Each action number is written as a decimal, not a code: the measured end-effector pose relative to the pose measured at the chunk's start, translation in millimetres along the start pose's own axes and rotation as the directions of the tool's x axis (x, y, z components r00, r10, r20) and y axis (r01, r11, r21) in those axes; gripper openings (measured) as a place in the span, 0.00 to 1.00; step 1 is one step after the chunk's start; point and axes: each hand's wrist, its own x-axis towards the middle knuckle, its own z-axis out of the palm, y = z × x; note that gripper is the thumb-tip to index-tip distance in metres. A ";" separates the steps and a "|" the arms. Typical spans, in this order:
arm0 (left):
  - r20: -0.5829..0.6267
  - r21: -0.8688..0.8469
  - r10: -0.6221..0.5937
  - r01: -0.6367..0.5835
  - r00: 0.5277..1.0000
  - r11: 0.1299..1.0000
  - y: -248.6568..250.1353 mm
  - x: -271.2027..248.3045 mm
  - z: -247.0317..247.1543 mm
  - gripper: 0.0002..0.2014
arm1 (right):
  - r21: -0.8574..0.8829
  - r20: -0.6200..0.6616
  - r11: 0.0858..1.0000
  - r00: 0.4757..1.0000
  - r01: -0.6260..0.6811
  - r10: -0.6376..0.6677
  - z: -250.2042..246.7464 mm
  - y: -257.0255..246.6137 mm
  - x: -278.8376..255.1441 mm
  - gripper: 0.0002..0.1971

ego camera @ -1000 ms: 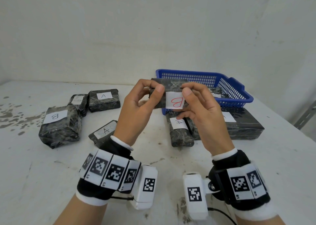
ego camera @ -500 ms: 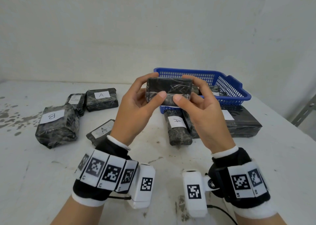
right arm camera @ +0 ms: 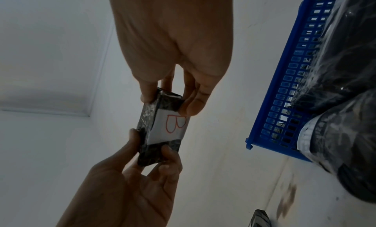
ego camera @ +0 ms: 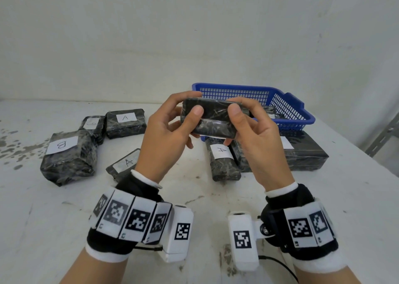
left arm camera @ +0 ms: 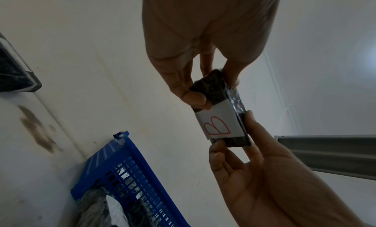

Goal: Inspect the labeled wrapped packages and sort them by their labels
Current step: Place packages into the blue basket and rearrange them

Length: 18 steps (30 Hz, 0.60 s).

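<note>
**Checking a package marked B**

I hold a small black package (ego camera: 208,120) in the air above the table (ego camera: 43,219), in front of the blue basket (ego camera: 287,109). Its white label (left arm camera: 218,126), a red B, faces down, away from my eyes. To sort it well, I should place it with the other B package (ego camera: 67,156) at my left. My left hand (ego camera: 164,137) and right hand (ego camera: 257,137) pinch opposite ends, thumbs on top, fingers beneath, wrists raised.
</note>
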 end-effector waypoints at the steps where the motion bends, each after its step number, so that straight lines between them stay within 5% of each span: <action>1: 0.001 -0.011 0.000 0.000 1.000 1.000 0.6 0.0 0.2 0.12 | 0.001 -0.001 1.000 1.000 0.005 -0.005 -0.1 -0.2 0.1 0.12; 10: 0.074 -0.004 0.021 -0.020 0.997 1.000 2.5 -3.2 1.6 0.13 | 0.055 -0.003 0.998 1.000 0.027 -0.027 2.5 -3.8 -2.6 0.15; 15: 0.087 -0.066 0.042 -0.036 0.995 0.997 -1.5 -0.7 -1.8 0.26 | 0.077 0.011 0.997 1.000 -0.023 0.022 3.7 -4.5 -3.0 0.33; 18: 0.078 -0.074 0.030 -0.025 0.996 0.997 -3.0 -0.8 -0.8 0.25 | 0.053 0.036 0.998 0.999 -0.028 0.027 3.8 -6.6 -3.0 0.26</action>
